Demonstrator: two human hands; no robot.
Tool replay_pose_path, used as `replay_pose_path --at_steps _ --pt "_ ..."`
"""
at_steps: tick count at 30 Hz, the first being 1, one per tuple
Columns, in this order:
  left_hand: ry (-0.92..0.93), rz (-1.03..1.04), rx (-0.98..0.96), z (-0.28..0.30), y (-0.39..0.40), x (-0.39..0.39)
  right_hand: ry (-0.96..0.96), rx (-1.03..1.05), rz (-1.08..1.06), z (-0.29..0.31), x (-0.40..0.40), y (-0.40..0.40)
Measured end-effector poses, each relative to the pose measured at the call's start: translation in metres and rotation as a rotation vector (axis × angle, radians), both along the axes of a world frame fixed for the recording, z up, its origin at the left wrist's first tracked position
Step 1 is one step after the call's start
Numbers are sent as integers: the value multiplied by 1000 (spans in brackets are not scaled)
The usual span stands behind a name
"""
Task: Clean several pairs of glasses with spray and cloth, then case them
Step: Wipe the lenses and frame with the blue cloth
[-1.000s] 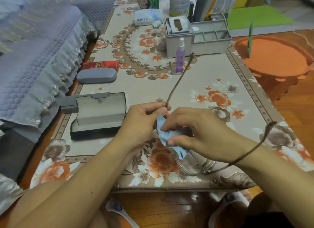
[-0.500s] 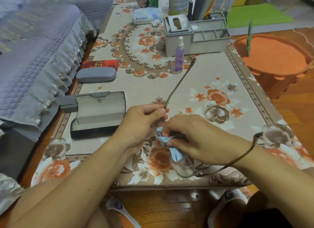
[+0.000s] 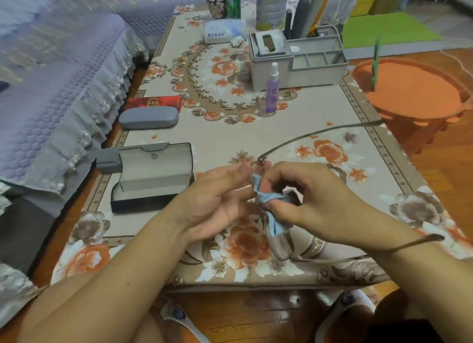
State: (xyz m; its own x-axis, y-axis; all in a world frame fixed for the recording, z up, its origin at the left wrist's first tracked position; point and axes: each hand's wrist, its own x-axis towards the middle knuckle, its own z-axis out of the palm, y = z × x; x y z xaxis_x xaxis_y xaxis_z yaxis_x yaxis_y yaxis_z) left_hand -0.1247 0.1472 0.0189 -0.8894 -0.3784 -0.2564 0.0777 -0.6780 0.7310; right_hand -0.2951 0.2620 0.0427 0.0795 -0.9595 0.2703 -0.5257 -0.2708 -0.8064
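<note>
Head view, nearest first: the glasses (image 3: 279,245) hang above the near edge of the flowered table (image 3: 230,135), one lens low by the right wrist, the other up between the two hands. The right hand (image 3: 314,202) pinches the blue cloth (image 3: 275,207) around that upper lens, fingers curled; the left hand (image 3: 220,197) holds the frame's rim near the hinge between thumb and fingertips, palm turned up. One temple arm runs right across the right forearm, the other reaches far right toward the orange basket (image 3: 414,92). Half a second ago that far temple pointed steeply away toward the spray bottle (image 3: 271,89); now it lies nearly level, and the frame has turned. The upper lens is mostly hidden by cloth and fingers. Farther left sits an open black case (image 3: 153,176), beyond it a closed grey case (image 3: 148,117) touching a red case (image 3: 156,102). The bottle stands just before the grey organizer (image 3: 297,58).
</note>
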Motion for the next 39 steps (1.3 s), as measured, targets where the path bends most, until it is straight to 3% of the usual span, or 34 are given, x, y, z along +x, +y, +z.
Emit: replay_pose_path --at_steps 5,12,21,27,31,34,36,39 --pt "112 -49 20 5 2 2 1 -20 -8 6 1 3" --pt "65 -65 -66 7 3 4 22 -42 -19 4 -1 2" --pt "94 -9 42 5 1 6 336 -157 -11 -5 -19 -2" --pt "103 -1 4 2 4 1 190 -101 -53 -4 -15 0" --pt "35 -20 -40 -6 13 -4 -126 -35 -90 -5 1 2" --pt "108 -44 44 -3 15 -6 -305 -54 -215 -10 2 -2" --pt "170 -61 108 -2 17 -7 -214 -164 -318 -12 1 -4" --pt "173 -62 124 -2 21 -9 169 -357 -439 -19 4 -5"
